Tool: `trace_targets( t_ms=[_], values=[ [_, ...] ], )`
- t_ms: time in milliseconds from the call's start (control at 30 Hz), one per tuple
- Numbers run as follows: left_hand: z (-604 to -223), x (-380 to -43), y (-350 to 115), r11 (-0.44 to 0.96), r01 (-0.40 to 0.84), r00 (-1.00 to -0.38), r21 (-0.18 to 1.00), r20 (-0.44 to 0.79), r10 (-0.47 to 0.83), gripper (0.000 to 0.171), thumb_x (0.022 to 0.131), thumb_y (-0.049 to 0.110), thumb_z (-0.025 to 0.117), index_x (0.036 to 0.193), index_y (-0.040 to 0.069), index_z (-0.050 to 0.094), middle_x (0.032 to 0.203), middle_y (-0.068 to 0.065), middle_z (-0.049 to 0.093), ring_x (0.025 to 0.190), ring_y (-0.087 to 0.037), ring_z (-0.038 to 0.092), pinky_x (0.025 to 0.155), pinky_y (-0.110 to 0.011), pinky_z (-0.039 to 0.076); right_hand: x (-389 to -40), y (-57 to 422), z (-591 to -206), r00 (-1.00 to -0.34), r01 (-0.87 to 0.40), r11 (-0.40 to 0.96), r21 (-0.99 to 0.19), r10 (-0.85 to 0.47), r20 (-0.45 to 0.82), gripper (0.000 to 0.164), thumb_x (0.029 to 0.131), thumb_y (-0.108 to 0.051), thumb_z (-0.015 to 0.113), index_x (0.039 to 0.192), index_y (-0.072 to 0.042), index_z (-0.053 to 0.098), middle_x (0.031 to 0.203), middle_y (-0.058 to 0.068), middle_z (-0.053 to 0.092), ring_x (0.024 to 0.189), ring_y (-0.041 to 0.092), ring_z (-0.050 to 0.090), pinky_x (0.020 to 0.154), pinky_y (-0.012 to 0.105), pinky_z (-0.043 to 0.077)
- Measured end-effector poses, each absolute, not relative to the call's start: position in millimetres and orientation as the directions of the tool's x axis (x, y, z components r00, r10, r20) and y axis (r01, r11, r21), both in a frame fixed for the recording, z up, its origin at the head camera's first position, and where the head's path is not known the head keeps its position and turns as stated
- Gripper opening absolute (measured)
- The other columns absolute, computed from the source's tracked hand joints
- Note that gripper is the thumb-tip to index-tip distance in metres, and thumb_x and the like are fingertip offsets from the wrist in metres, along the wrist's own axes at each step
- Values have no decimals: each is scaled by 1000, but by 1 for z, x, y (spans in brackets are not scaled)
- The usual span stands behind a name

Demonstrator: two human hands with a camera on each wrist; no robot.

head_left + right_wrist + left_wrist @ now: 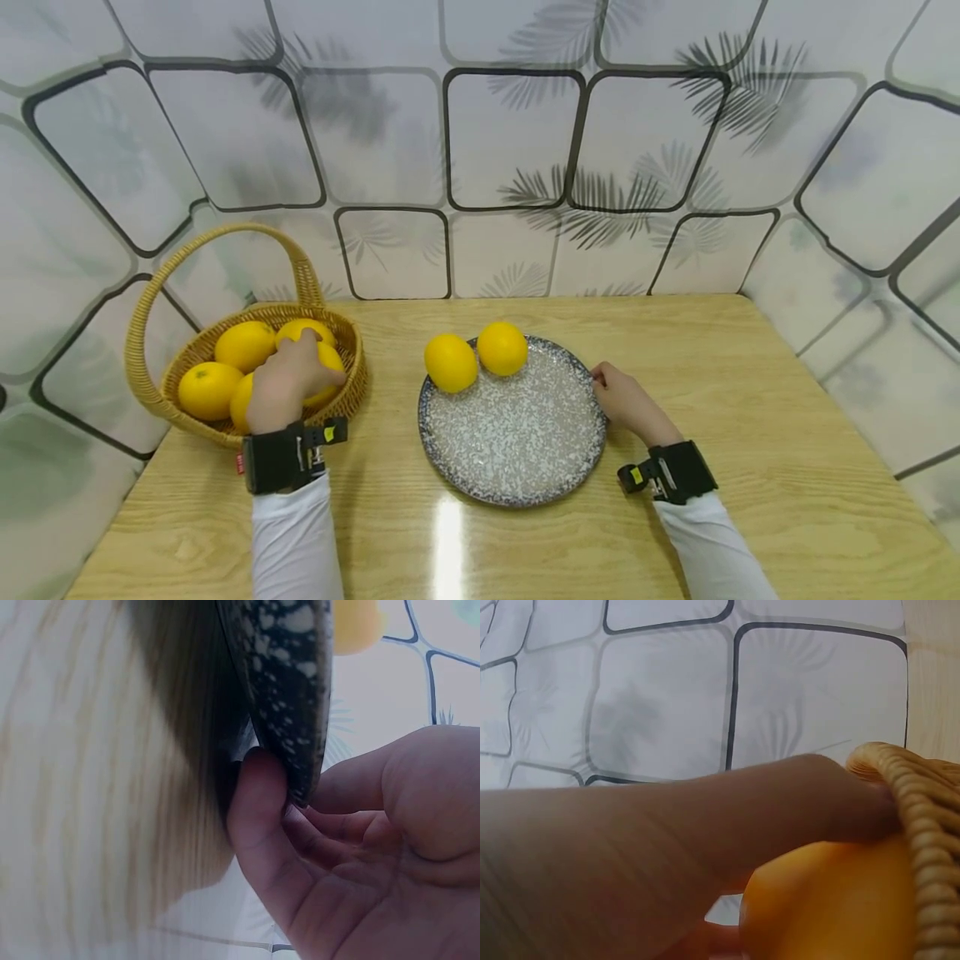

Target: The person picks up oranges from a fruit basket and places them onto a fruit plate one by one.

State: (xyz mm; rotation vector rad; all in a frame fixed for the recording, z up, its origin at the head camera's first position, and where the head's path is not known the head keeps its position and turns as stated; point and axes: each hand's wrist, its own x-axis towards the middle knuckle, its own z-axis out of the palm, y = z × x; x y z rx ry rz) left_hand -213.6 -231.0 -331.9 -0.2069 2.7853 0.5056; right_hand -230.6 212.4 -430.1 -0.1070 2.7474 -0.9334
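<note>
In the head view my left hand [288,379] reaches into a wicker basket [356,392] at the left and grips a yellow orange [327,367], thumb on its near right side. Close up in the left wrist view, that orange [832,907] lies under the hand, beside the woven rim. My right hand [622,400] pinches the right rim of a round speckled grey plate [525,433]. In the right wrist view a finger [259,795] is under the plate's dark edge [296,697]. Two more oranges, one left [451,363] and one right [502,348], sit at the plate's back left.
Several other oranges fill the basket, among them one at its left [208,390] and one at its back [245,346]. A tall handle [142,325] arches over it. The wooden table [750,400] meets a patterned backdrop [510,142] behind and at both sides.
</note>
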Motion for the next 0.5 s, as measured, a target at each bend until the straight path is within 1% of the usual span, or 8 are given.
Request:
trace_targets(
  t_ms=[100, 333, 500],
  values=[
    [-331, -212, -231, 930, -193, -947, 314, -309, -92, 93, 91, 38, 64, 155, -10, 17, 150, -49, 21, 129, -65, 38, 104, -72, 39, -231, 212, -432, -971, 3, 798, -603, -143, -193, 36, 107, -12, 35, 131, 10, 49, 118, 28, 62, 90, 28, 59, 73, 36, 49],
    [-328, -209, -228, 937, -177, -957, 300, -275, -92, 92, 92, 41, 64, 155, -10, 19, 150, -47, 24, 126, -63, 44, 108, -75, 32, -230, 212, -432, -972, 2, 795, -607, -140, -187, 35, 107, -11, 36, 131, 10, 50, 115, 27, 62, 87, 26, 58, 70, 34, 48],
    [-325, -209, -227, 938, -172, -958, 301, -273, -89, 93, 92, 42, 63, 155, -9, 19, 150, -47, 24, 126, -63, 44, 105, -75, 33, -231, 213, -431, -970, 2, 791, -612, -146, -193, 35, 107, -12, 35, 131, 10, 49, 113, 26, 62, 85, 25, 57, 68, 34, 47]
  ],
)
